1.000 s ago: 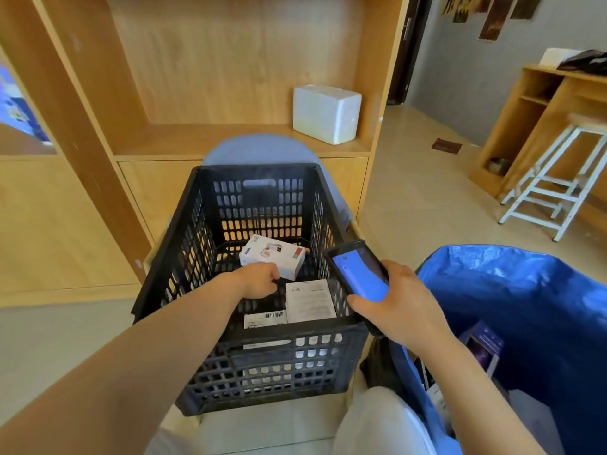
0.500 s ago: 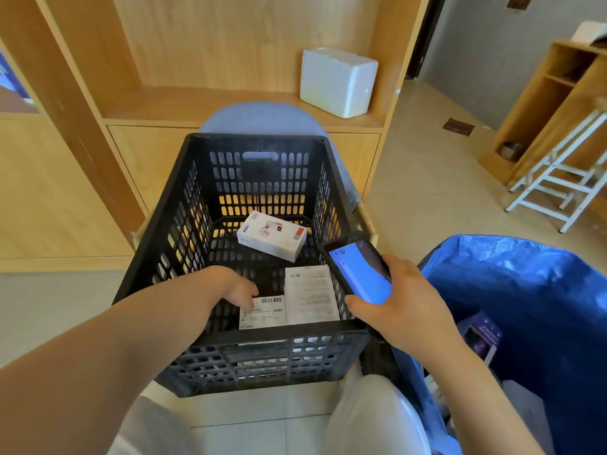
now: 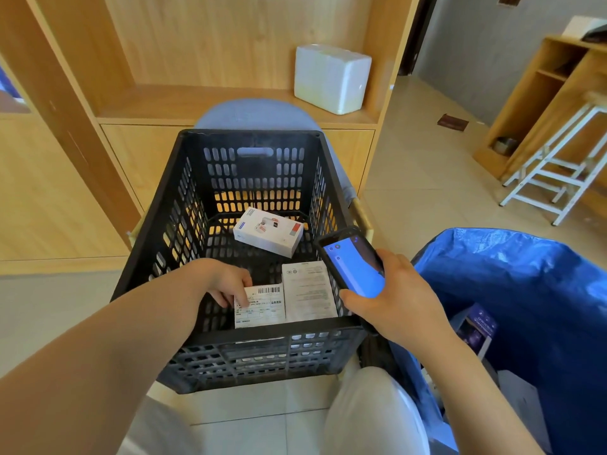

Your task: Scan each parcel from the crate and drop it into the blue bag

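Left hand [image 3: 226, 284] is down in the black crate [image 3: 184, 205], fingers curled onto the labelled parcel [image 3: 262, 307] lying flat at the near wall. Right hand [image 3: 397, 297] grips the phone [image 3: 353, 262] over the crate's right rim. Small white box [image 3: 267, 234] sits further back. Blue bag [image 3: 512, 277] is just right of the crate.

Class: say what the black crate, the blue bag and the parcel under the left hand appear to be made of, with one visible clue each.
Black crate: moulded plastic, matt, with slotted walls.
Blue bag: probably woven plastic sheet, shiny and crinkled.
Parcel: white paper label with a printed barcode; what lies beneath is unclear.
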Available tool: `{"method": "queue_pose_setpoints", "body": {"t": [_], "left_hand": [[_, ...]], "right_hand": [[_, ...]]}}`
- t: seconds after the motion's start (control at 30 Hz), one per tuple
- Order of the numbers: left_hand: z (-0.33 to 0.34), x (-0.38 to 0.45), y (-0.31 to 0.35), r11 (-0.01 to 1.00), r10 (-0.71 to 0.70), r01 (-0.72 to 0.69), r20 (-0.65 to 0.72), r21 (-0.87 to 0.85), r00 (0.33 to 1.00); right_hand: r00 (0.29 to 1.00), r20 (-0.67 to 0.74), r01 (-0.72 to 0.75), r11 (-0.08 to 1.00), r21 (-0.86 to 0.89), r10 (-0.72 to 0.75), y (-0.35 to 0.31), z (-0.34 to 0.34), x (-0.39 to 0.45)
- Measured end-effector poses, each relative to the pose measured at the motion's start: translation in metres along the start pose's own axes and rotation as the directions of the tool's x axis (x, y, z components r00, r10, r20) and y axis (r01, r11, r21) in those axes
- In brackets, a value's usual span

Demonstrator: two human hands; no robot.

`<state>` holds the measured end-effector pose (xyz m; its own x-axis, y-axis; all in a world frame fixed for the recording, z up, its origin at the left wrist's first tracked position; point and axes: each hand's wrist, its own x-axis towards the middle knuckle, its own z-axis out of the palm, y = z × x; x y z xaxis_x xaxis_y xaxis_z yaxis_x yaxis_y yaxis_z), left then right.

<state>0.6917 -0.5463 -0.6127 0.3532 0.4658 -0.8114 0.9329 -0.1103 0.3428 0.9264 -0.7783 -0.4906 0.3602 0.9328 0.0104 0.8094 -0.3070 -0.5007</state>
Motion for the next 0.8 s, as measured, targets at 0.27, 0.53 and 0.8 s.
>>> {"method": "queue_pose_setpoints", "body": {"t": [0.27,0.53,0.8], "left_hand": [[-0.014,-0.03,0.005,0.991,0.064,-0.066,-0.024,-0.113,0.998],[-0.011,-0.077,0.01,0.946,0.184,-0.246,-0.274,-0.21,0.944],[0.001,-0.104,0.003,0.837,0.131,-0.469,-0.73,-0.281,0.671]], "right_hand": [[1.0,-0.003,-0.022,1.0,0.008,0.022,-0.002,-0.001,0.002],[0.998,0.005,-0.055,0.998,-0.002,0.055,-0.008,-0.003,0.004],[0.998,-0.01,-0.064,0.997,0.031,0.064,-0.015,-0.003,-0.002]]}}
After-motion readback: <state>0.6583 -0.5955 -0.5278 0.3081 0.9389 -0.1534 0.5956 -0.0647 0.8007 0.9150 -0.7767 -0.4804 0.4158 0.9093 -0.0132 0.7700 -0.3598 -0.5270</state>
